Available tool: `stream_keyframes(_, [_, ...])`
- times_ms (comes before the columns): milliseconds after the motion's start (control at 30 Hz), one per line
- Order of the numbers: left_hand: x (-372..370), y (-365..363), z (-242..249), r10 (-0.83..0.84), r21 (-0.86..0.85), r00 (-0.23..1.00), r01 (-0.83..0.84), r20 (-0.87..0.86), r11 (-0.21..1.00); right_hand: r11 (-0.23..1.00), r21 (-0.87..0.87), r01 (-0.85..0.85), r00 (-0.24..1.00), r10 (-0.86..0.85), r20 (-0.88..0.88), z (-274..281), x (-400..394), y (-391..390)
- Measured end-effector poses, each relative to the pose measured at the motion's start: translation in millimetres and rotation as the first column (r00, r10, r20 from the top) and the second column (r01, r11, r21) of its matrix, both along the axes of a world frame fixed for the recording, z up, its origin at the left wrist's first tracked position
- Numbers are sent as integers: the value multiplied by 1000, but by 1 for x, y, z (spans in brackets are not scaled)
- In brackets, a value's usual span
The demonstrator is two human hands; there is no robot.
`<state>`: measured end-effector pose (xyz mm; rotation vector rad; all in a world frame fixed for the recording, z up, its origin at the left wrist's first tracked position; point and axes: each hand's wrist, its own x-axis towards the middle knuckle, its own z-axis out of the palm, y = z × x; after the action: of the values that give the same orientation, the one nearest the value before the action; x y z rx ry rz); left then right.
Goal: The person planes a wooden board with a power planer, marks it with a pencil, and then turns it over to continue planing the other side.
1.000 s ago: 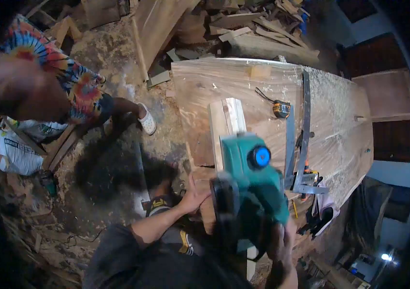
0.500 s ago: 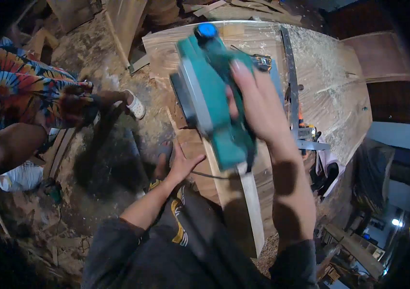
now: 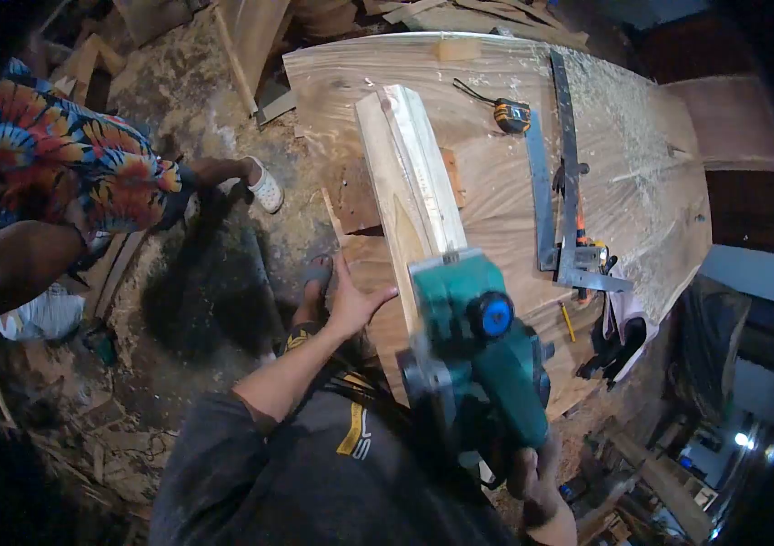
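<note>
A green electric planer (image 3: 460,296) with a blue knob sits on the near part of a long, pale wooden beam (image 3: 401,173). My right hand (image 3: 532,473) is wrapped round its rear handle, close to my body; the fingers are partly in shadow. My left hand (image 3: 355,305) is open, thumb and fingers spread, at the left edge of the wooden worktop (image 3: 487,191). Its thumb tip reaches the side of the beam. The far end of the beam shows bare wood, while the planer hides the near part.
On the worktop lie a tape measure (image 3: 512,116), a dark metal square (image 3: 562,136), a blue-grey strip (image 3: 540,191), a pencil (image 3: 568,322) and wood shavings. A person in a colourful patterned garment (image 3: 69,155) is at the left. Scrap wood lies across the floor.
My right hand has drawn the planer from the far end back toward my body, uncovering the beam's far end and the tape measure. My left hand has stayed almost in place.
</note>
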<state>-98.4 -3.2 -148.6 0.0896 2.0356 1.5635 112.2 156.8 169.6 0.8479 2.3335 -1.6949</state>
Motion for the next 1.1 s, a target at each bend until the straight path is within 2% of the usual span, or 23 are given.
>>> stream_keyframes(33, [0,0,-1,1,-65,999,-4,-49,998,995,101,18,996,-8,-92,-4,-23,-3])
stream_keyframes(67, [2,-2,-12,-7,-14,1000,7,-22,1000,979,197,48,983,-11,-183,-9,-45,-6])
stream_keyframes(100, [5,-4,-27,-15,38,1000,15,4,999,959,282,-22,995,50,-90,-9,-69,-3])
stream_keyframes(167, [5,-6,-33,-20,114,999,16,32,993,929,366,-44,999,50,-7,-5,-129,-2])
stream_keyframes(200, [6,-5,-33,-15,139,999,10,35,990,931,363,-30,994,66,-87,-7,-169,3])
stream_keyframes(267, [-3,-1,12,-4,5,997,3,72,1000,935,354,-13,965,104,-241,-12,-250,11])
stream_keyframes(300, [-3,0,9,4,21,997,-5,77,1000,983,174,50,994,-32,-108,1,-285,7])
stream_keyframes(333, [-3,-1,4,2,37,996,-5,84,999,904,428,-5,932,159,-325,-21,-317,20])
stream_keyframes(367, [1,-2,1,-5,50,995,0,95,999,937,346,-36,961,128,-246,-15,-345,24])
stream_keyframes(433, [-3,-1,20,-18,34,997,16,74,999,977,152,-147,955,181,-237,2,-372,32])
stream_keyframes(500, [-8,-4,24,-45,66,992,38,119,997,937,301,-176,905,275,-324,-8,-367,35])
stream_keyframes(533, [-6,-4,11,-46,31,999,45,21,998,908,376,-186,872,329,-363,-12,-362,36])
stream_keyframes(633, [-4,-2,2,-40,21,996,42,-80,999,925,319,-205,907,302,-293,-18,-295,33])
stream_keyframes(700, [-6,-8,-32,-100,174,995,100,-10,980,935,347,-74,930,190,-313,-23,-226,18])
stream_keyframes(733, [-5,-10,-37,-94,205,995,87,24,975,952,302,-53,979,108,-170,-9,-191,8])
stream_keyframes(767, [-4,-12,-42,-88,235,994,73,57,969,894,427,-136,935,258,-243,-12,-146,9])
stream_keyframes(800, [0,-12,-39,-42,218,995,21,89,976,983,160,-88,996,90,-4,-4,-105,0])
stream_keyframes(833, [-3,-8,-18,-38,122,999,34,26,992,988,51,144,967,-130,-220,-12,-57,-18])
stream_keyframes(867, [-6,-3,3,-39,21,999,39,-35,999,982,169,-85,987,61,146,14,-34,-12])
stream_keyframes(933, [-6,3,37,3,160,996,-18,93,987,988,129,-85,992,73,101,13,34,-17])
stream_keyframes(1000, [-8,1,41,-8,227,993,-19,117,974,985,149,-88,975,54,214,16,52,-24])
stream_keyframes(1033, [-6,1,39,-12,187,993,-10,119,982,983,163,-82,962,36,270,18,55,-25])
stream_keyframes(1100, [-7,0,35,-15,106,993,3,117,994,992,121,-46,975,18,222,18,36,-24])
